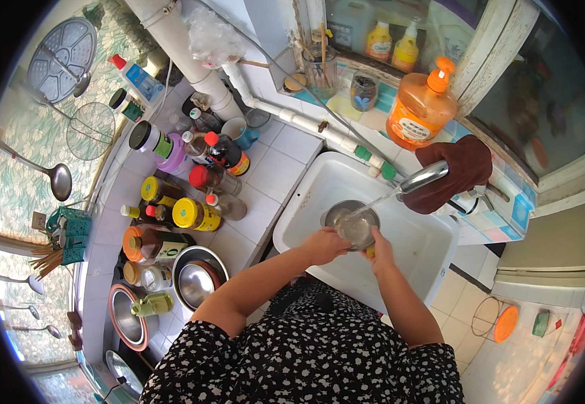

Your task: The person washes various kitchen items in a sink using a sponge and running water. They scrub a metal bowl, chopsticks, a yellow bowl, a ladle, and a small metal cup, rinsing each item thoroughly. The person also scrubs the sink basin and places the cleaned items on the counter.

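My left hand [327, 246] and my right hand [380, 253] grip opposite sides of a small greyish bowl [356, 233] over the white sink [297, 225]. Water [372, 203] from the metal faucet [424, 178] runs into the bowl. Behind it, partly covered, shows the rim of a metal bowl [333, 209]; whether the two touch I cannot tell. Something small and yellow [370, 251] peeks out beside my right fingers, too little of it visible to name. Both hands have their fingers curled round the bowl's edge.
A brown cloth [457, 172] is draped over the faucet. An orange pump bottle [419, 111] stands on the ledge behind the sink. Left of it, the tiled counter [275, 176] holds several sauce bottles, yellow-lidded jars [197, 214] and nested metal bowls [197, 283]. Ladles [60, 180] hang farther left.
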A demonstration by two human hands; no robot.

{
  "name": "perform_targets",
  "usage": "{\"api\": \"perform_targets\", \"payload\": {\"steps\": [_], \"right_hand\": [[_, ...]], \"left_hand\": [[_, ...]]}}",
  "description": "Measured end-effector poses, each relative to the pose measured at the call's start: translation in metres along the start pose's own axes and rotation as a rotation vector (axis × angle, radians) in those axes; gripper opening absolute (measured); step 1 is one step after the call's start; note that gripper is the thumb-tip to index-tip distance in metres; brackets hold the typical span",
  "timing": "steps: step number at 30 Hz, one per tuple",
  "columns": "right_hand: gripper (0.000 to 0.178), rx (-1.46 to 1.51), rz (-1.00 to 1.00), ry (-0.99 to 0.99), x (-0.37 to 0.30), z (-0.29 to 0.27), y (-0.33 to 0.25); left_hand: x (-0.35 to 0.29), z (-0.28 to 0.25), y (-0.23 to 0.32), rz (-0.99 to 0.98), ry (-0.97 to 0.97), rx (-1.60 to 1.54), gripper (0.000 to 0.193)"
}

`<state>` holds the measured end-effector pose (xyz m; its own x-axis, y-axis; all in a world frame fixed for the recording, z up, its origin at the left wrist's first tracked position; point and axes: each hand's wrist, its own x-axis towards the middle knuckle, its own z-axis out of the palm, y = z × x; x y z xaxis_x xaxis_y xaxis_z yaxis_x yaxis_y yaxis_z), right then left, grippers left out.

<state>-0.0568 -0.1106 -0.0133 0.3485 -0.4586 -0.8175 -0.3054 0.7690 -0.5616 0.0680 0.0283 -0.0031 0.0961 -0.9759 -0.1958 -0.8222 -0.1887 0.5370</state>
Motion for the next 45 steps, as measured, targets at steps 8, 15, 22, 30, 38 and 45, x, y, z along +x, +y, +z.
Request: {"api": "perform_targets", "payload": {"steps": [8,15,22,30,38,45], "right_hand": [[0.06,-0.474,-0.871,-0.018,-0.03,0.014,0.061],[0.045,-0.724,-0.987,-0.068,-0.016,0.02,0.031],[0.033,-1.029,-1.026,-0.274,-0.026,0.047,0.001],[0.034,0.076,0.034,-0.449,0.015,0.018,0.006],[0.032,0.301,-0.005,-0.339,0.001,0.021,0.002],[0.024,0.382,0.037,-0.344,0.0,0.023,-0.021]], "left_hand": [[0.004,0.02,0.013,-0.464,0.299,-1.772,0.028],[-0.014,0.02,0.007,-0.459,0.335,-2.015,0.034],[-0.025,0.024,-0.005,-0.551,0.23,-1.765,0.032],[-0.031,-0.029,0.022,-0.278,0.51,-2.108,0.041],[-0.021,-0.048,0.006,-0.241,0.831,-2.094,0.04],[-0.028,-0.059,0.013,-0.219,0.711,-2.082,0.04]]}}
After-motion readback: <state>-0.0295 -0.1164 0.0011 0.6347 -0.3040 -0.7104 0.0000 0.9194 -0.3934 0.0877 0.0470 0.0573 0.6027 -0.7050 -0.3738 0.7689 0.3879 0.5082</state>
